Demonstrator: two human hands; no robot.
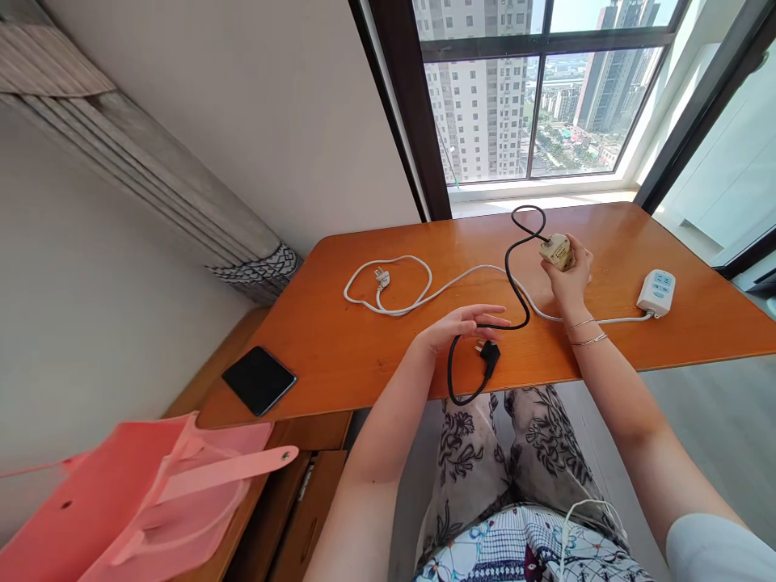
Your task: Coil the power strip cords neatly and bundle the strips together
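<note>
My right hand [571,271] is closed around a yellowed cream extension socket [556,251], held over the far right part of the table. From this socket a black cord [517,284] loops up, then bends down toward my left hand [466,325]. My left fingers are stretched out, and the black cord runs along them by the thumb. Its black plug [488,354], prongs pointing left, lies just below that hand near the table's front edge. Behind both hands runs a white cord [461,277], with a white plug [381,278] at the left and a white extension socket [657,293] at the right.
The orange-brown wooden table [339,364] stands against a window [539,113]. A dark phone or tablet [259,380] lies at its left front. Below that, a pink bag [182,493] hangs open beside wooden drawers [315,509]. A tied curtain [182,202] hangs at the left.
</note>
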